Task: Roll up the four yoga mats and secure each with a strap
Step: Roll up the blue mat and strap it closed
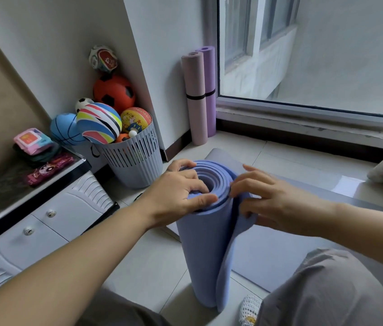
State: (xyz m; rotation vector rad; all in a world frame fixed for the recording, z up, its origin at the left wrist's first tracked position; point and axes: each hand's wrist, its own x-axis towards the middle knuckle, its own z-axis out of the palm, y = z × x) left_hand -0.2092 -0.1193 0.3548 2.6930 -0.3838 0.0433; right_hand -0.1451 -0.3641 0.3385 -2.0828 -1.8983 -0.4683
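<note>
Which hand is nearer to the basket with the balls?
Left. The left hand grips the blue mat's rolled top just right of the basket; the right hand is on the mat's far side.

Your floor (pixel 153 262) is pale tile. A blue roll (pixel 205 250) stands upright on it in front of you, and a flat mat (pixel 280 252) lies spread behind the roll, reaching toward the window-side edge. In the far corner, two strapped rolls, pink (pixel 195 100) and purple (pixel 210 90), stand on end, touching. A slatted basket (pixel 136 161) of balls sits by the wall at the left. The counter (pixel 2 191) at far left carries a small pile of packets (pixel 34 140).
</note>
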